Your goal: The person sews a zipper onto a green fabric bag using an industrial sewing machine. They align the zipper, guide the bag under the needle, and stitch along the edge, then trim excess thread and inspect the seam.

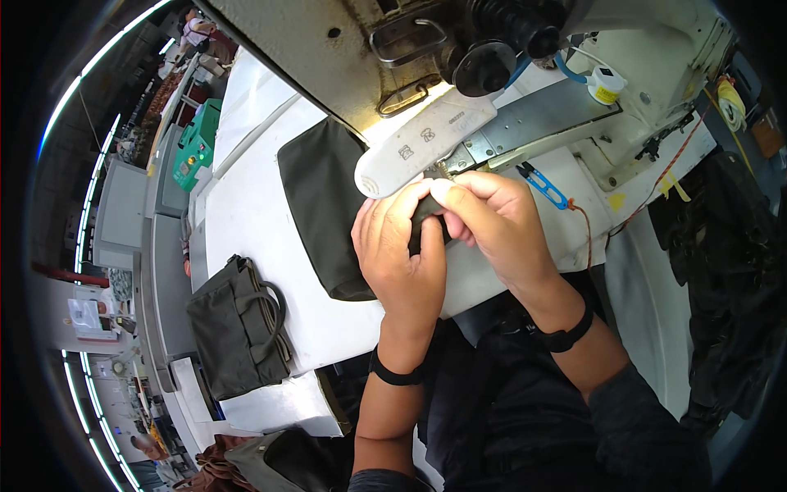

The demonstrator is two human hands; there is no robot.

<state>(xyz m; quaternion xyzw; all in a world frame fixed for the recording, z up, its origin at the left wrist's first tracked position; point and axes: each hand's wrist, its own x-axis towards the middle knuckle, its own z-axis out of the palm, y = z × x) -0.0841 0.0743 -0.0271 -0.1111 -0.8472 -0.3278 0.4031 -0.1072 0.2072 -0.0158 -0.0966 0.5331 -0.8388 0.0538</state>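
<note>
A dark olive fabric bag piece point(324, 205) lies on the white sewing table, its right part running under my hands by the sewing machine's needle area point(447, 168). My left hand point(402, 234) is closed on the fabric, its fingertips under the edge of the white machine guard point(426, 146). Close beside it, my right hand point(496, 217) pinches the fabric's edge between thumb and fingers. The part within my fingers is mostly hidden.
Blue thread snips point(545, 187) on an orange cord lie right of my hands. A finished-looking dark handbag point(238, 328) sits at the table's left edge. The machine's body point(352, 49) overhangs the far side. Dark fabric point(730, 279) hangs at right; a green box point(197, 146) stands far left.
</note>
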